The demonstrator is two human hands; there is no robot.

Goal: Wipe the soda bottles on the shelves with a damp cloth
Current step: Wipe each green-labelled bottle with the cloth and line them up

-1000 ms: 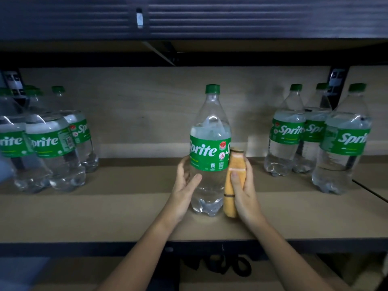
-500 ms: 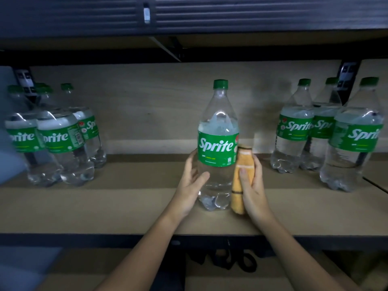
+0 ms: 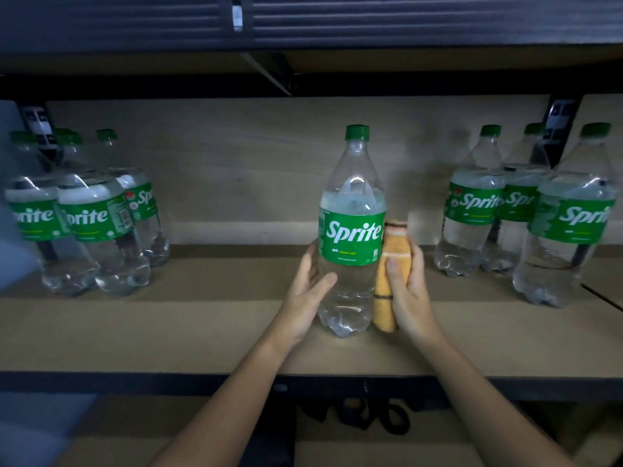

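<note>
— Where is the bottle being wiped?

— The centre Sprite bottle (image 3: 350, 230) stands upright at the middle of the frame on the wooden shelf (image 3: 209, 335), green cap on, label facing the camera.

— And the hands?

— The left hand (image 3: 305, 298) wraps the bottle's lower left side, thumb across the clear plastic below the label; its grip is grasping the bottle. The right hand (image 3: 409, 291) holds a folded orange cloth (image 3: 392, 264) upright against the bottle's right side, thumb lying on the cloth; that grip is closed around the cloth.

— What else is on the shelf?

— A cluster of left Sprite bottles (image 3: 91, 217) stands at the left of the frame, and right Sprite bottles (image 3: 526, 210) at the right, both well apart from the centre one. A dark upper shelf (image 3: 303, 25) spans the top of the frame.
</note>
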